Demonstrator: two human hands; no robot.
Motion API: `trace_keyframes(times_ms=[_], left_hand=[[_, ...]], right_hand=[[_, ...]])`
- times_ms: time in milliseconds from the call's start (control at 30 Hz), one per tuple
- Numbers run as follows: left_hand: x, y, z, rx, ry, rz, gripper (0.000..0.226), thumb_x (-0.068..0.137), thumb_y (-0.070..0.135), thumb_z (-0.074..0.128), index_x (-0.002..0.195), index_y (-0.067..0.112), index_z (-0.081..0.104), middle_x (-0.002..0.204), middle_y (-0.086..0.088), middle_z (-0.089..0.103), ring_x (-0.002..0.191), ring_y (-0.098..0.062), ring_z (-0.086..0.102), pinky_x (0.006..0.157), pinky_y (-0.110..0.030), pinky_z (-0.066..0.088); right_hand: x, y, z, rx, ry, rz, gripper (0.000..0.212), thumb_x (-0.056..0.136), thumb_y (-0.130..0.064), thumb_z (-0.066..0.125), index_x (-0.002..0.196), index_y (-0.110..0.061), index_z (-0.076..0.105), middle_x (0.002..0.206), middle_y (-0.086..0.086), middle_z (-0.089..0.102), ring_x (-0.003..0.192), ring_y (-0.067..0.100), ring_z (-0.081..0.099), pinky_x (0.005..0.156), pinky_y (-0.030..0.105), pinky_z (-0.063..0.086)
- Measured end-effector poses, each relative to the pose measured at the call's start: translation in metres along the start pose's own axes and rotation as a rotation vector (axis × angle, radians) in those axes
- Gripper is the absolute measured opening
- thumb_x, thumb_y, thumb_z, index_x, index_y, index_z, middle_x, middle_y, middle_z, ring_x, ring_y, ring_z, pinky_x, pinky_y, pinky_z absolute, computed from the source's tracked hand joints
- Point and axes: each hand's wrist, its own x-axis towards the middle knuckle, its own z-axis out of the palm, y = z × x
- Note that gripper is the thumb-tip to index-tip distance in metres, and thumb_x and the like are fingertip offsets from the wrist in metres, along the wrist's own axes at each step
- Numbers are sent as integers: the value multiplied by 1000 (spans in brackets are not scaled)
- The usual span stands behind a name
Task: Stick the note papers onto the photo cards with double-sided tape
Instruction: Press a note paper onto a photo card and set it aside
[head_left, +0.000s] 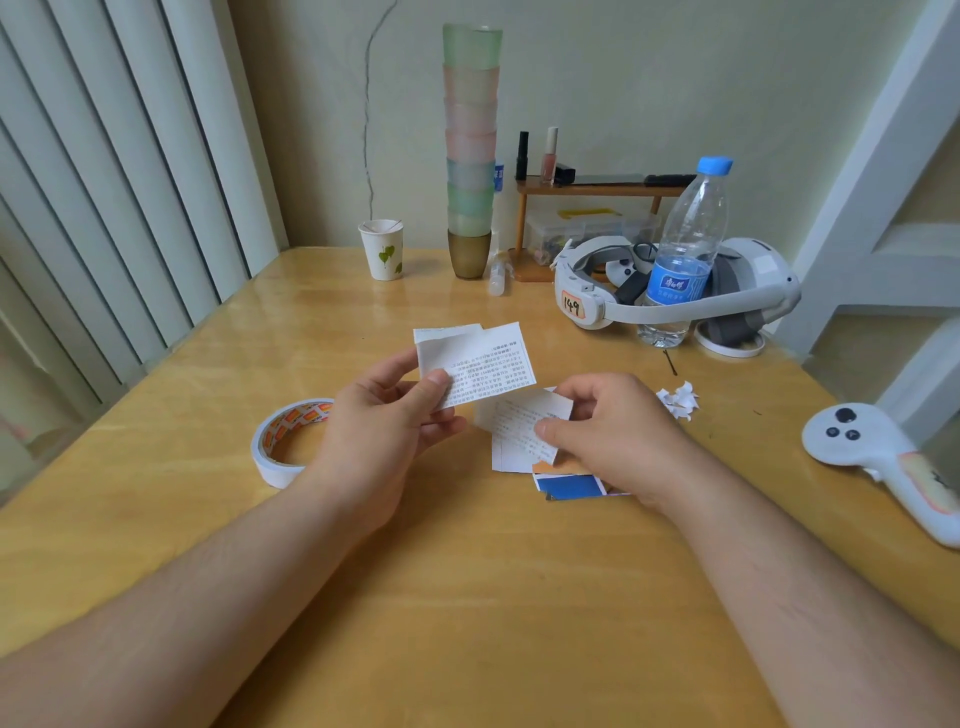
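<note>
At frame centre my left hand (384, 415) pinched a printed note paper (480, 364); my right hand (613, 431) pinched another (519, 421) above the photo cards (569, 486). The headset (670, 291) label read "149".

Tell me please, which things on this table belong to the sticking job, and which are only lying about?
For the job:
- note paper gripped by the left hand
- second note paper pinched by the right hand
- photo cards underneath
- double-sided tape roll

Lying about:
- water bottle
- headset
- controller
- stacked cups
- paper cup
- paper scraps
</note>
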Motion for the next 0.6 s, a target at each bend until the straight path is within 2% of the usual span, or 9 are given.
trace_keyframes(times_ms=[67,167,200,267,333,367,433,500,600], left_hand=[[0,-1,0,-4,-4,3,32,100,8,67,131,16,71,83,-1,72,65,-11,64,76,-29,62],[-1,0,0,-17,-14,0,30,101,8,66,129,17,71,79,2,71,63,-9,64,76,-29,62],[-1,0,0,-21,-16,-2,30,101,9,66,129,17,72,79,3,71,63,-9,64,76,-29,62],[-3,1,0,-24,-17,-1,30,101,9,66,128,18,72,80,2,72,63,-9,64,75,-29,62],[-3,0,0,-24,-17,0,30,100,9,66,128,18,72,84,-1,73,63,-10,64,74,-28,62],[-4,0,1,-22,-18,0,30,100,9,66,128,18,72,87,-2,73,63,-11,64,74,-28,63],[-4,-1,1,-17,-21,3,31,100,8,66,129,17,71,91,-6,74,63,-11,64,73,-28,63],[-4,-2,1,2,-26,13,31,101,8,65,130,17,71,94,-9,73,64,-12,63,75,-29,63],[-5,-3,2,17,-48,15,29,102,6,64,128,16,72,98,-9,76,67,-13,63,78,-31,64]], right_hand=[[-1,-1,-7,91,-6,1,5,94,-24,73,92,-24,77,84,-2,79,75,12,75,62,35,57],[1,1,-15,128,81,-12,15,94,-34,72,92,-22,80,91,15,76,82,34,71,81,53,59],[2,1,-17,128,118,-8,15,94,-35,71,92,-23,80,89,11,77,84,34,70,81,50,59],[2,1,-23,142,200,1,13,98,-31,70,91,-24,79,82,-6,76,81,17,68,74,34,55],[1,0,-26,213,231,29,20,100,-23,66,84,-25,76,76,-10,72,72,11,62,67,26,48],[1,-1,-27,313,235,65,23,100,-20,65,80,-22,74,74,-5,71,67,14,58,64,26,46],[1,-6,-29,618,207,169,15,100,-22,64,93,-16,76,85,1,78,68,19,60,62,28,46],[2,-9,-31,897,141,249,31,101,-38,59,111,-13,74,102,3,81,80,23,67,72,30,50],[4,-10,-32,1073,201,306,40,101,-48,59,108,-12,75,99,3,81,83,22,70,75,29,53]])
